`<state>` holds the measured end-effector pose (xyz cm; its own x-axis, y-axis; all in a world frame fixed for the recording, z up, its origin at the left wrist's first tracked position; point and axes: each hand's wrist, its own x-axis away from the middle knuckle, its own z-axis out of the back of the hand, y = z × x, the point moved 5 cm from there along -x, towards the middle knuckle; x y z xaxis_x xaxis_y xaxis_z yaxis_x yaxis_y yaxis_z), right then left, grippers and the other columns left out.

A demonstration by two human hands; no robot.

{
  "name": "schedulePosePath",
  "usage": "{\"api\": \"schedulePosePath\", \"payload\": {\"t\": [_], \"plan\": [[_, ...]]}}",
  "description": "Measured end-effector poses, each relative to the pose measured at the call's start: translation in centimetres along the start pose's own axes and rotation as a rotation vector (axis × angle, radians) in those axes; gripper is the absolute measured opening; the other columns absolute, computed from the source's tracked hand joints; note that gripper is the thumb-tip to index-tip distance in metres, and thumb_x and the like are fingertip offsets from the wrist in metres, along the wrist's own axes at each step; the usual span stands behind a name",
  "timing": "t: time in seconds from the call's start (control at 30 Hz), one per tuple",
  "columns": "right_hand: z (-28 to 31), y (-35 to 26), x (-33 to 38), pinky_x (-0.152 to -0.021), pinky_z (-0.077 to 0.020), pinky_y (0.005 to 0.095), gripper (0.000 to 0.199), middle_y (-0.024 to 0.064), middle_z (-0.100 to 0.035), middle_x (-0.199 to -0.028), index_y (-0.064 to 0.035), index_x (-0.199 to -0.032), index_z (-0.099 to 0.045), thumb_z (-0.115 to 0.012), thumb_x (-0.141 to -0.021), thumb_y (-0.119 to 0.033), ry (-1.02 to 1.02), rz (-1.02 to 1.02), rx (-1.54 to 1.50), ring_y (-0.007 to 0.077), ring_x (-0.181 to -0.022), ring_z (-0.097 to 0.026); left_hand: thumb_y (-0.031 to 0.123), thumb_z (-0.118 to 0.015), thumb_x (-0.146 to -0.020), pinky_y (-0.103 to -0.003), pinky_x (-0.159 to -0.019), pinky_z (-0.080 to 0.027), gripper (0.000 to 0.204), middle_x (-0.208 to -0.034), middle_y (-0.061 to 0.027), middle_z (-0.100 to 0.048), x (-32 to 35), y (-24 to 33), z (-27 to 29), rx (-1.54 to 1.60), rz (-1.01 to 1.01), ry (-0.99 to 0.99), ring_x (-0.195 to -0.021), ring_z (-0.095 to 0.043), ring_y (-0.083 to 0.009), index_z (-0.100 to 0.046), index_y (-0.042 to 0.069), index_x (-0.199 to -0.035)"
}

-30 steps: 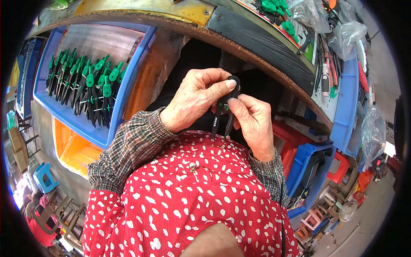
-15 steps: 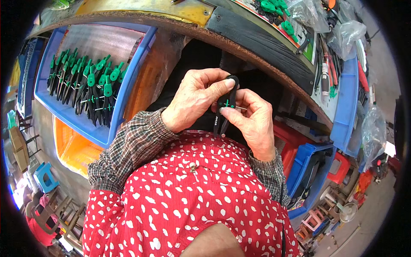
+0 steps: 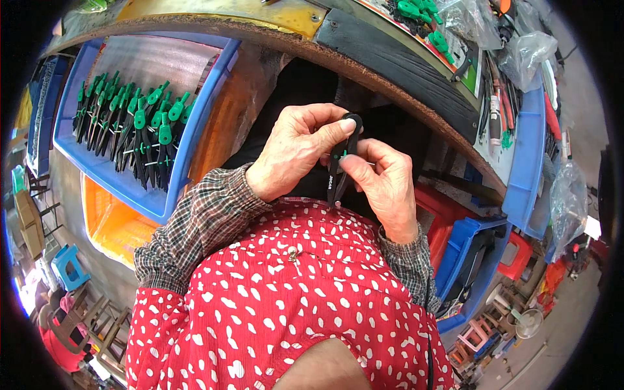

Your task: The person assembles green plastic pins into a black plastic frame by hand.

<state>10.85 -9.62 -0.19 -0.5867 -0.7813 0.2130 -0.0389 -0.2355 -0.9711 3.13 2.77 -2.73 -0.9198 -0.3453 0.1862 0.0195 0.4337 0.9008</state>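
Note:
In front of my lap is a black drawing compass (image 3: 334, 170) with its legs pointing down and slightly apart. My left hand (image 3: 296, 148) pinches its round top between thumb and forefinger. Closed beside the legs, my right hand (image 3: 385, 179) has its thumb and fingers on the thin cross rod (image 3: 369, 162) and small green wheel at the compass's middle. The thumb partly covers the green piece. A blue bin (image 3: 117, 166) on the left holds many similar black compasses (image 3: 142, 140) with green tops.
The worktable edge (image 3: 403, 88) curves across ahead. Loose green tops (image 3: 416, 10), plastic bags (image 3: 530, 58) and a marker (image 3: 495, 120) lie at far right. An orange crate (image 3: 114, 224) sits under the blue bin; a blue crate (image 3: 468, 260) and red stool (image 3: 517, 257) stand at right.
My right thumb has shifted slightly up and right over the compass's cross rod, and its lower part shows more. My left hand keeps its hold on the top.

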Motion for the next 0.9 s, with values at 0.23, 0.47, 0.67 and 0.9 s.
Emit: {"api": "schedulePosePath", "payload": {"t": [0.23, 0.47, 0.67, 0.9], "plan": [[-0.5, 0.2, 0.5, -0.064, -0.0507, 0.0213, 0.019, 0.0041, -0.067, -0.082, 0.0051, -0.096, -0.065, -0.072, -0.081, -0.004, -0.034, -0.079, -0.007, 0.0066, -0.072, -0.062, 0.020, -0.062, -0.093, -0.018, -0.055, -0.041, 0.022, -0.079, 0.0033, -0.062, 0.1, -0.4, -0.1, 0.003, 0.033, 0.019, -0.065, -0.051, -0.0030, -0.066, 0.002, -0.104], [-0.6, 0.0, 0.4, -0.068, -0.0510, 0.0211, 0.026, 0.0061, -0.067, -0.089, 0.0059, -0.102, -0.062, -0.073, -0.080, -0.004, -0.026, -0.034, -0.167, 0.0073, -0.078, -0.063, 0.021, -0.061, -0.093, -0.018, -0.054, -0.039, 0.022, -0.077, 0.0038, -0.061, -0.2, -0.1, -0.1, 0.020, 0.044, 0.007, -0.064, -0.050, -0.0024, -0.066, 0.002, -0.104], [0.0, -0.5, 0.8, -0.057, -0.0423, 0.0188, 0.023, 0.0002, -0.061, -0.080, 0.0054, -0.101, -0.062, -0.068, -0.082, -0.007, -0.047, -0.080, -0.104, 0.0041, -0.063, -0.052, 0.019, -0.060, -0.094, -0.018, -0.053, -0.040, 0.019, -0.075, 0.0051, -0.058, 1.0, 2.2, 0.0, -0.078, 0.002, 0.065, -0.062, -0.049, -0.0011, -0.064, 0.002, -0.101], [0.6, -0.4, 1.2, -0.054, -0.0418, 0.0192, 0.020, 0.0017, -0.058, -0.072, 0.0041, -0.099, -0.064, -0.062, -0.089, -0.013, -0.047, 0.005, -0.186, 0.0053, -0.060, -0.051, 0.014, -0.060, -0.093, -0.017, -0.053, -0.040, 0.016, -0.077, 0.0045, -0.058, 4.0, 7.1, 0.4, -0.055, -0.132, 0.097, -0.061, -0.048, -0.0011, -0.060, 0.003, -0.105]]}}
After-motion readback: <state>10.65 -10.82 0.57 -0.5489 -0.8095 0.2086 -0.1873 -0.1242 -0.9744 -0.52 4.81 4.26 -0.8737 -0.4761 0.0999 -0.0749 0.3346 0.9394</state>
